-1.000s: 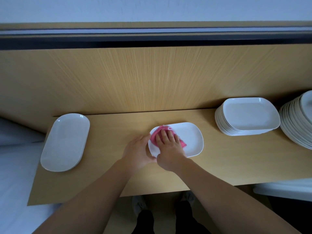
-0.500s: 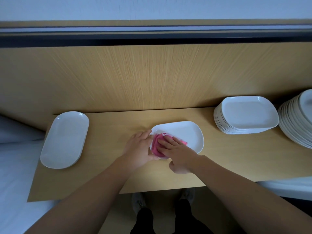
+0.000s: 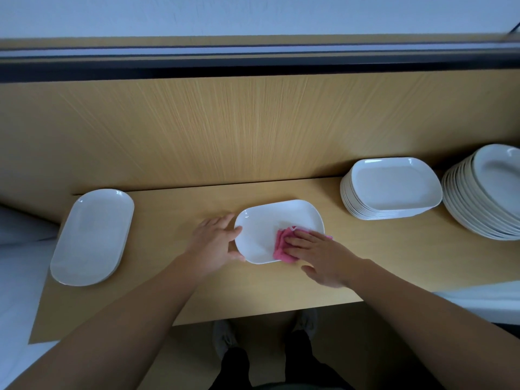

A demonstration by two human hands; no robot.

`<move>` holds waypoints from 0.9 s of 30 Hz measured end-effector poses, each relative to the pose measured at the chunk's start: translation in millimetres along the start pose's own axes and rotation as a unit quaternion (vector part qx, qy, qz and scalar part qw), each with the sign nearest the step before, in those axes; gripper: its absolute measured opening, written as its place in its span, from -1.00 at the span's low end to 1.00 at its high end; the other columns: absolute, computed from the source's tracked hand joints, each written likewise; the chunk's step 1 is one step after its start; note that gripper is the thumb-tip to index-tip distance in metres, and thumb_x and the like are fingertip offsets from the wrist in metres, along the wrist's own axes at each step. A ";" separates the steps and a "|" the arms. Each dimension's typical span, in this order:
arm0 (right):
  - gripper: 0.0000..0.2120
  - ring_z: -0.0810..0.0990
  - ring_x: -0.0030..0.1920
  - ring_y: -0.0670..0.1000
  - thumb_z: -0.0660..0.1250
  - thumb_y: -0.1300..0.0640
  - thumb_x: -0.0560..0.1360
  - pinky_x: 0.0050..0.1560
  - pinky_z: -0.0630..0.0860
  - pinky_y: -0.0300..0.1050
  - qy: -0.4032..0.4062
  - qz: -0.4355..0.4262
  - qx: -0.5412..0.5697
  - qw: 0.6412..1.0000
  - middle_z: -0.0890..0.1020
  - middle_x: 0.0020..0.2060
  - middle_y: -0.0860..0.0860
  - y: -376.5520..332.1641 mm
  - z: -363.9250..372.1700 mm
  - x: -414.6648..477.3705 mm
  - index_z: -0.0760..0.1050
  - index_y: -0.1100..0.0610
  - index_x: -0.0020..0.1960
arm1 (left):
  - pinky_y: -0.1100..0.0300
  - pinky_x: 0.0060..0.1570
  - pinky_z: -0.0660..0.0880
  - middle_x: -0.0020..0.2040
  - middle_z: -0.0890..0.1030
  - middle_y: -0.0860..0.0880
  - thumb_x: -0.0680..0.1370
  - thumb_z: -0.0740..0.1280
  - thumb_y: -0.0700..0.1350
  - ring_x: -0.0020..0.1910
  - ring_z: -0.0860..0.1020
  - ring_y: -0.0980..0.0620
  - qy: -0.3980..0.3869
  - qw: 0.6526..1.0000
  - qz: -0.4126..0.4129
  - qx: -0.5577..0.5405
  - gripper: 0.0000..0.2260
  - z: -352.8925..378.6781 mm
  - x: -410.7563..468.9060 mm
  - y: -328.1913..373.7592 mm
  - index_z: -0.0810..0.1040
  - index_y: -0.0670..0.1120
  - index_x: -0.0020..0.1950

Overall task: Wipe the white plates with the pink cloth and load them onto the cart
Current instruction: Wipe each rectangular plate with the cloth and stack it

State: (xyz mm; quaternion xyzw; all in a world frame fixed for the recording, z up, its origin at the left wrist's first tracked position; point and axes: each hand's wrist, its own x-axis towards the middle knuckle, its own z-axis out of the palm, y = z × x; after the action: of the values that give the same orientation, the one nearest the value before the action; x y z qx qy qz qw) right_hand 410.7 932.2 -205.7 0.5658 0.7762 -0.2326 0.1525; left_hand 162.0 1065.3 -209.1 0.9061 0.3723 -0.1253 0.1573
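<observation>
We see a wooden table (image 3: 168, 291) across the frame. At the far right sits a stack of round plates (image 3: 478, 209), and next to it a stack of square plates (image 3: 394, 190). An oval plate (image 3: 92, 235) lies at the left. The white plate (image 3: 270, 223) lies flat in the middle, its long side running left to right. The left hand (image 3: 216, 243) holds its left end, thumb and fingers curled on the rim. The right hand (image 3: 323, 254) is flat, pressing the pink cloth (image 3: 282, 246) on the plate's lower right.
</observation>
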 end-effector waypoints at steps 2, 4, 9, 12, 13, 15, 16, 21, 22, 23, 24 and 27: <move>-0.43 -0.17 0.55 -0.06 0.10 -0.03 0.62 0.48 -0.27 -0.07 -0.002 0.019 -0.022 1.000 -0.01 0.56 -0.14 6.3 -2.1 -6.7 -0.03 -0.11 0.57 | 0.11 0.45 -0.01 0.57 0.07 0.01 0.42 0.33 0.34 0.50 0.16 -0.01 -0.013 1.000 -0.005 0.006 -0.32 -1.3 1.2 -1.6 0.30 0.14 0.48; -0.46 -0.13 0.56 -0.06 0.08 -0.06 0.62 0.49 -0.17 0.05 -0.006 0.037 -0.035 0.999 0.01 0.56 -0.16 10.6 -4.0 -10.9 -0.01 -0.13 0.56 | 0.11 0.46 -0.03 0.58 0.06 0.01 0.42 0.32 0.34 0.50 0.14 0.00 -0.017 1.000 -0.008 0.009 -0.33 -2.6 1.9 -2.1 0.30 0.16 0.48; -0.60 0.15 0.51 -0.04 0.16 0.05 0.61 0.28 0.34 0.01 0.053 0.061 -0.026 0.996 0.32 0.45 -0.18 24.0 4.5 -16.1 0.33 -0.13 0.43 | 0.11 0.47 -0.05 0.58 0.02 0.00 0.44 0.30 0.34 0.52 0.09 -0.01 -0.030 0.999 -0.004 0.023 -0.31 -3.3 3.1 -1.4 0.24 0.16 0.51; -0.61 0.35 0.41 -0.03 0.27 0.23 0.50 0.01 0.48 -0.05 0.076 0.046 -0.035 0.995 0.51 0.28 -0.17 32.8 6.1 -16.8 0.52 -0.11 0.25 | 0.13 0.48 -0.08 0.58 -0.01 -0.02 0.42 0.35 0.32 0.53 0.04 -0.01 -0.027 0.999 0.022 0.030 -0.22 -4.4 4.0 3.7 0.18 0.07 0.54; -0.60 0.46 0.33 -0.01 0.34 0.27 0.43 -0.07 0.52 -0.04 0.093 0.037 -0.036 0.994 0.56 0.21 -0.16 35.5 2.6 -15.5 0.57 -0.09 0.18 | 0.15 0.48 -0.09 0.58 -0.01 -0.01 0.41 0.37 0.31 0.53 0.02 0.00 -0.028 0.999 0.033 0.032 -0.20 -4.9 3.7 5.6 0.18 0.03 0.54; -0.56 0.61 0.13 0.06 0.47 0.35 0.24 -0.26 0.58 -0.02 0.155 0.033 -0.022 0.987 0.65 0.07 -0.10 43.6 -6.9 -9.0 0.64 -0.03 0.04 | 0.20 0.47 -0.14 0.59 -0.01 0.00 0.44 0.36 0.28 0.54 0.00 0.02 -0.027 0.997 0.061 0.042 -0.21 -5.1 3.7 10.2 0.17 -0.03 0.54; -0.56 0.63 0.09 0.08 0.49 0.37 0.20 -0.31 0.59 0.00 0.188 0.037 -0.017 0.981 0.66 0.04 -0.07 46.9 -12.1 -4.6 0.65 0.00 0.00 | 0.22 0.46 -0.18 0.59 -0.01 0.01 0.47 0.34 0.26 0.55 -0.01 0.04 -0.028 0.995 0.080 0.046 -0.24 -3.9 5.0 13.0 0.17 -0.06 0.54; -0.62 0.33 0.42 0.04 0.25 0.29 0.46 0.03 0.48 -0.01 0.126 0.078 -0.060 0.987 0.47 0.30 -0.15 46.5 -26.2 16.6 0.53 -0.07 0.16 | 0.30 0.43 -0.23 0.58 0.04 0.06 0.58 0.23 0.17 0.54 0.01 0.10 -0.053 0.994 0.091 0.037 -0.39 5.0 9.7 28.5 0.19 -0.09 0.54; -0.62 0.25 0.45 0.01 0.20 0.25 0.49 0.09 0.44 -0.02 0.083 0.097 -0.083 0.988 0.41 0.33 -0.18 44.8 -23.4 17.7 0.48 -0.10 0.21 | 0.30 0.44 -0.20 0.58 0.03 0.07 0.59 0.22 0.17 0.54 0.01 0.12 -0.049 0.995 0.083 0.029 -0.39 8.7 10.2 28.5 0.19 -0.08 0.55; -0.63 0.21 0.45 -0.01 0.18 0.22 0.51 0.11 0.43 -0.01 0.050 0.118 -0.093 0.987 0.39 0.33 -0.19 42.5 -21.4 16.9 0.45 -0.10 0.23 | 0.28 0.45 -0.17 0.58 0.03 0.08 0.59 0.20 0.18 0.54 0.02 0.12 -0.045 0.996 0.079 0.023 -0.39 13.1 10.8 27.5 0.18 -0.08 0.55; -0.64 0.19 0.44 -0.01 0.17 0.21 0.51 0.12 0.43 0.02 0.031 0.139 -0.088 0.986 0.39 0.31 -0.20 40.2 -19.5 15.4 0.44 -0.09 0.24 | 0.25 0.47 -0.13 0.58 0.03 0.08 0.59 0.19 0.19 0.55 0.02 0.10 -0.045 0.996 0.075 0.019 -0.40 18.1 11.0 26.1 0.18 -0.08 0.55; -0.63 0.17 0.44 0.00 0.16 0.23 0.50 0.15 0.45 0.07 -0.003 0.165 -0.065 0.984 0.43 0.26 -0.17 31.2 -17.6 5.5 0.46 -0.04 0.25 | 0.16 0.50 -0.01 0.58 0.05 0.05 0.60 0.15 0.21 0.55 0.05 0.04 -0.057 0.995 0.073 0.032 -0.40 26.1 11.6 23.6 0.19 -0.10 0.53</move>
State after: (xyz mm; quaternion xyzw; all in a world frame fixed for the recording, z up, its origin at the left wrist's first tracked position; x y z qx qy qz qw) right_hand 439.1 954.0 -199.4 0.6743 0.6853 -0.1551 0.2272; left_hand 184.0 1046.9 -232.5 0.9269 0.2911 -0.1765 0.1579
